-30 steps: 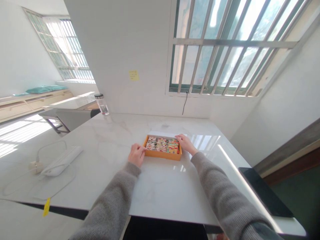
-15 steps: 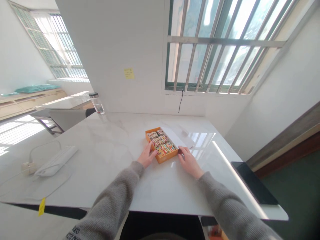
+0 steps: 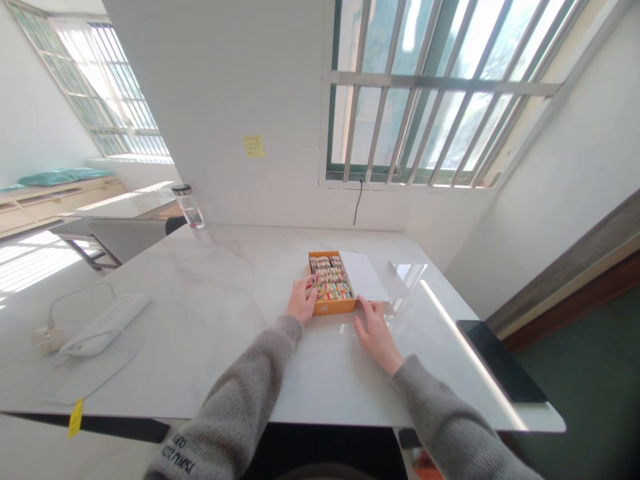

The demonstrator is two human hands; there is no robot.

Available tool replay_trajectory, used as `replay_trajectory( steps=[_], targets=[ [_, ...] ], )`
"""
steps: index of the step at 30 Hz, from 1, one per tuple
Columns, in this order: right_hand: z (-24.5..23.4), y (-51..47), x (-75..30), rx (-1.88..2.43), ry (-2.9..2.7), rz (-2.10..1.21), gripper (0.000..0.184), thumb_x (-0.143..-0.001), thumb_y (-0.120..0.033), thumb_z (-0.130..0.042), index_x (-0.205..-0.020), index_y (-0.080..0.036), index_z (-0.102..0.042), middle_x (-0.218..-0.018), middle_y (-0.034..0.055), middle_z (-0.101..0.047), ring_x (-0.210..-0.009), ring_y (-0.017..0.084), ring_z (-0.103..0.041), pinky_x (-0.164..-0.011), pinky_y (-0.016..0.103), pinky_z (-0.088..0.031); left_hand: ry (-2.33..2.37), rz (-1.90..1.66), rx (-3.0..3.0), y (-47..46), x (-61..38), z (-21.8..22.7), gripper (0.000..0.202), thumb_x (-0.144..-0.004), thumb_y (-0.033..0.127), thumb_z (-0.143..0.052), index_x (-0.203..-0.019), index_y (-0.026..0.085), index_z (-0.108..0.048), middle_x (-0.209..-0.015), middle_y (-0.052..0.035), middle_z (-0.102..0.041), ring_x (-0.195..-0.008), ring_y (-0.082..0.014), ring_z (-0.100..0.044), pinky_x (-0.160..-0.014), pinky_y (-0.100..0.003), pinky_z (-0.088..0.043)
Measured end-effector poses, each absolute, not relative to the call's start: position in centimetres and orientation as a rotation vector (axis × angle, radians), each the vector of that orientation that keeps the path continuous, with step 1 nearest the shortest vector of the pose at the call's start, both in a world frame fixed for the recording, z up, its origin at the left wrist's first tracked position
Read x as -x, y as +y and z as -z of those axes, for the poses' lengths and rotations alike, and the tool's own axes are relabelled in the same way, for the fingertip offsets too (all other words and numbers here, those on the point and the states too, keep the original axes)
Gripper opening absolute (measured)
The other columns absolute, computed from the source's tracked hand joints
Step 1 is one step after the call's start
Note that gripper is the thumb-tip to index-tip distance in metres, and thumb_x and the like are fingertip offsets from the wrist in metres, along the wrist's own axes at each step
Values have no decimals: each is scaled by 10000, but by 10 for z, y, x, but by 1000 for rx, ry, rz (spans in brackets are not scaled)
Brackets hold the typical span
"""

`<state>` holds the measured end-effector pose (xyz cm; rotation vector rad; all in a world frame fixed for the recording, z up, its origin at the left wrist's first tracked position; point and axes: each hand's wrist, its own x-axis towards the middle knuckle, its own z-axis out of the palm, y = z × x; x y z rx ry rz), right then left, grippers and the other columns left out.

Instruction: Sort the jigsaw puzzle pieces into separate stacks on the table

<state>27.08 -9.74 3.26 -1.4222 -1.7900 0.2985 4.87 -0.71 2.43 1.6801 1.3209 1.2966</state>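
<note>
I sit at a long white marble-look table [image 3: 150, 373] set against a white wall [image 3: 200, 100], below a barred window [image 3: 415, 87]. A yellow sticky note [image 3: 254, 146] is stuck to the wall. A glass bottle [image 3: 188, 208] with a dark cap stands near the table's far left corner, a white corded device [image 3: 105, 333] lies off to my left, and a black tablet [image 3: 500, 360] lies along the right edge. Ahead of me, on the tabletop, sits a shallow orange tray [image 3: 333, 307], packed with rows of small multicoloured pieces [image 3: 330, 280] standing on edge, too small to make out. A white sheet of paper [image 3: 364, 277] lies against its right side. My left hand [image 3: 302, 301] is at the tray's left wall, fingers slightly spread with their tips over the rim; I cannot tell whether it has hold of anything. My right hand [image 3: 375, 341] lies open and empty on the table, just beside the tray's near right corner.
</note>
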Motion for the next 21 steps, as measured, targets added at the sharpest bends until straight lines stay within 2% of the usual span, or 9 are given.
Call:
replay_trajectory(
  steps=[3,5,7,12,17,21],
  targets=[
    [-30,-97,-269,1355,-1830,-417,654,-916,-238,-460,-1543,-225,-274,-1320,142,-513,-1297,282,-500,-1143,506,-389,1315,-1261,-1701,-12,-49,-22,422,-913,283,-516,-1321,177,-528,-1288,-149,-506,-1196,-274,-579,-1027,-474,-509],
    [-29,-94,-269,1316,-1816,-513,673,-916,-262,-476,-1550,-237,-250,-1451,134,-466,-1391,279,-422,-1183,511,-330,1292,-1269,-1724,-15,-50,-19,408,-907,227,-497,-1311,176,-528,-1279,-142,-516,-1189,-262,-579,-1052,-475,-491],
    [-28,-88,-269,1281,-1751,-616,665,-915,-293,-492,-1540,-260,-268,-1500,111,-446,-1411,269,-408,-1197,513,-306,1272,-1308,-1725,-15,-50,-17,407,-898,182,-480,-1303,176,-524,-1284,-135,-516,-1184,-249,-579,-1093,-480,-456],
    [-35,-80,-267,1140,-1554,-795,613,-907,-366,-531,-1482,-253,-350,-1430,119,-515,-1318,258,-517,-1144,499,-392,1231,-1332,-1652,-12,-54,-17,424,-878,155,-465,-1301,162,-501,-1317,-147,-478,-1257,-259,-532,-1137,-500,-406],
    [-50,-81,-263,1118,-1453,-843,543,-905,-382,-534,-1410,-232,-406,-1435,141,-464,-1363,272,-445,-1039,468,-501,1194,-1335,-1591,-12,-58,-18,446,-874,147,-464,-1320,138,-465,-1372,-171,-444,-1333,-270,-467,-1174,-507,-352],
    [-61,-79,-258,1100,-1429,-783,517,-907,-353,-524,-1398,-235,-414,-1407,122,-469,-1333,250,-450,-1021,427,-518,1171,-1284,-1523,-13,-58,-18,476,-878,165,-477,-1352,143,-439,-1423,-175,-439,-1335,-280,-473,-1182,-514,-333]
  ],
)
